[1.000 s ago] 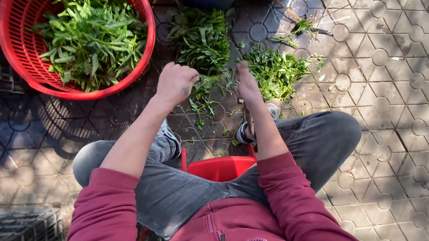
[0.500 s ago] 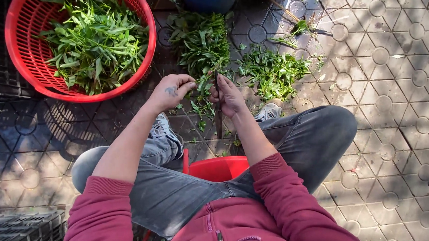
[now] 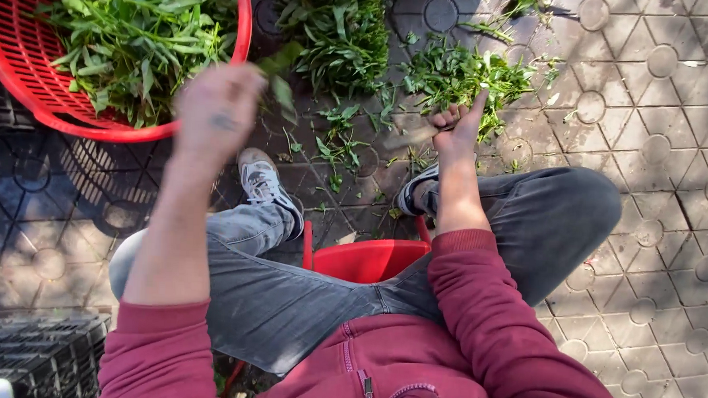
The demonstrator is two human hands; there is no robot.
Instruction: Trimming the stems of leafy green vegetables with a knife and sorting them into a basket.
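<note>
The left hand (image 3: 217,109) is lifted up by the rim of the red basket (image 3: 242,27), and it looks blurry. A green leafy stem (image 3: 278,75) is seen at its fingertips, right at the basket's edge. Whether the stem is pinched or already let go cannot be told, because of the blur. Half a second ago this hand was low, close to the other one, over the greens on the floor. So a picked piece seems to have been carried up to the basket, where many greens are already piled.

The right hand (image 3: 457,125) is kept low in front of the knee. It is curled around a thin stem (image 3: 411,135), with one finger sticking up. It has hardly moved since before.

Two heaps of greens are left on the paved floor (image 3: 658,156): a thick bunch (image 3: 337,31) beside the basket and a looser heap (image 3: 463,72) just past the right hand. Small bits are scattered between the grey shoes (image 3: 263,183). A red stool (image 3: 363,259) is sat on. It looks like the sorting is partly done, since plenty of greens are still on the floor.
</note>
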